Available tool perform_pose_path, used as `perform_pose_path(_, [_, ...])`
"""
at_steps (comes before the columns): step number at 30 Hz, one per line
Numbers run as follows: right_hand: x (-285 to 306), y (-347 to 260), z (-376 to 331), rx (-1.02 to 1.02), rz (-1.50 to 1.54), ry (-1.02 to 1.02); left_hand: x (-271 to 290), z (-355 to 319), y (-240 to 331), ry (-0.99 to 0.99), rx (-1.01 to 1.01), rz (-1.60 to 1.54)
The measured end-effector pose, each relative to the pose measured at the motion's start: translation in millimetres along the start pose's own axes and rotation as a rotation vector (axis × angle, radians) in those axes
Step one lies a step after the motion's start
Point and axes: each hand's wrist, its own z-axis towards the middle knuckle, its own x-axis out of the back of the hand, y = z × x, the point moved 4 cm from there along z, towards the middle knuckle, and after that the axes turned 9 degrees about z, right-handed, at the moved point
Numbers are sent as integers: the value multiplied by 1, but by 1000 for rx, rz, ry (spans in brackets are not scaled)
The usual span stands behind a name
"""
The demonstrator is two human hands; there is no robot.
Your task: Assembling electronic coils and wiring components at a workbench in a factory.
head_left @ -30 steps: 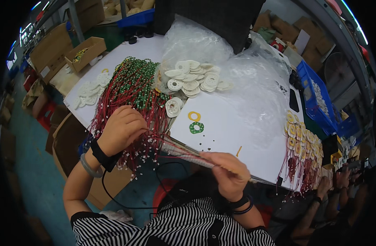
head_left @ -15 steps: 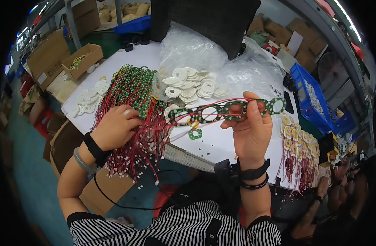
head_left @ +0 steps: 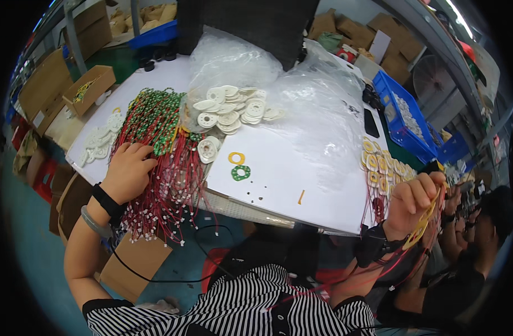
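A string of yellow rings (head_left: 421, 224) on red wires hangs beside the table's right edge.

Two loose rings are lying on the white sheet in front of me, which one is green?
The green ring is the nearer one, with a scalloped outline and pale spots. The other, the yellow ring, lies just beyond it, plain and smooth, closer to the pile of white discs.

Clear plastic bags (head_left: 301, 95) on table centre; brown cardboard boxes (head_left: 66, 84) far left; more brown boxes (head_left: 379, 45) top right.
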Motion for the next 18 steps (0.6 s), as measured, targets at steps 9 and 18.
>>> perform_pose_path(9, [-52,-71,-79,224,-761,242,51,48,-4,-126,-37,-238])
perform_pose_path(18, [-12,-38,-180,-467,-1182,505,-46,250,67,-242,-33,-353])
